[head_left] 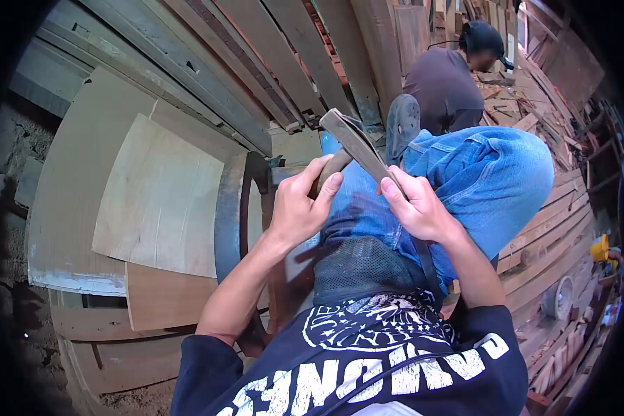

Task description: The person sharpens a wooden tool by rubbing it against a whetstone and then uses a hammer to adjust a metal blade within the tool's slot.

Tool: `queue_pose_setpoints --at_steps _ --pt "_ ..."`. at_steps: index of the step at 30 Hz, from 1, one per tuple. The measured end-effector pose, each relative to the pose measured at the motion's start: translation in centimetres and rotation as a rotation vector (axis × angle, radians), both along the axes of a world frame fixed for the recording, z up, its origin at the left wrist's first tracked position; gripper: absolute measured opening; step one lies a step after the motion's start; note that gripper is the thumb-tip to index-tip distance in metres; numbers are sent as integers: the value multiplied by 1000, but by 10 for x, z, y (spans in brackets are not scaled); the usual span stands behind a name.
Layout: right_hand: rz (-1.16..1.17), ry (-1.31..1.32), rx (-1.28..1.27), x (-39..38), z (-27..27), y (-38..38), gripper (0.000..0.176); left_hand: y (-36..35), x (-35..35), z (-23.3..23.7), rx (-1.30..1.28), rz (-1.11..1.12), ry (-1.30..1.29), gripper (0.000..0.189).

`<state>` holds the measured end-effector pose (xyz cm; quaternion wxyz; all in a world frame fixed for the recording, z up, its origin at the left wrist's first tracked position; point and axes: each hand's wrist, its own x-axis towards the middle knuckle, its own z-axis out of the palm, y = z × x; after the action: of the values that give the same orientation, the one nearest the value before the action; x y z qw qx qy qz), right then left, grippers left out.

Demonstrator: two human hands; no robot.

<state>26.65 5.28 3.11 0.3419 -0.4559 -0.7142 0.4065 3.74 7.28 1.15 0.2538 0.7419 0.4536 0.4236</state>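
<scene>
My left hand (300, 202) is closed round a curved brownish piece (336, 166) above my lap. Against the upper end of that piece lies a flat, narrow wooden strip (357, 144), slanting from upper left to lower right. The strip's lower end is pinched between the thumb and fingers of my right hand (417, 206). A thin dark edge runs along the strip's right side. What exactly the curved piece is, I cannot make out. Both hands are over my jeans (489, 180).
Pale boards (163, 194) stand at the left beside a curved dark wooden frame (230, 215). Long planks (284, 62) lean at the top. A crouching person (445, 87) in a dark cap is at the upper right, near scattered wood scraps. A yellow tool (601, 249) is at the far right.
</scene>
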Motion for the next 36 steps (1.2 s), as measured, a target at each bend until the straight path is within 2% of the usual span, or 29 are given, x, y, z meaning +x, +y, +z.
queue_pose_setpoints --at_steps 3,11,13,16,19,22,29,32,36 --pt "19 -19 24 1 0 0 30 0 -3 6 -98 -35 56 33" --pt "26 -14 44 1 -2 1 29 4 -7 5 -89 -63 52 34" --pt "25 -22 70 1 -3 1 29 3 -9 11 -160 -36 141 32" --pt "15 -34 44 2 0 0 29 -1 -5 6 -42 -81 171 30" --pt "9 -24 36 1 1 1 29 -1 -6 10 -48 -89 196 30" --pt "10 3 111 1 -10 3 32 1 -7 14 -75 -42 162 32" --pt "17 -33 23 2 0 1 30 1 -8 14 -91 -63 136 33" --pt "15 -9 77 1 -4 1 30 0 -9 20 -214 -54 92 32" --pt "11 -34 63 2 0 1 30 -4 -4 9 -90 -118 97 33"
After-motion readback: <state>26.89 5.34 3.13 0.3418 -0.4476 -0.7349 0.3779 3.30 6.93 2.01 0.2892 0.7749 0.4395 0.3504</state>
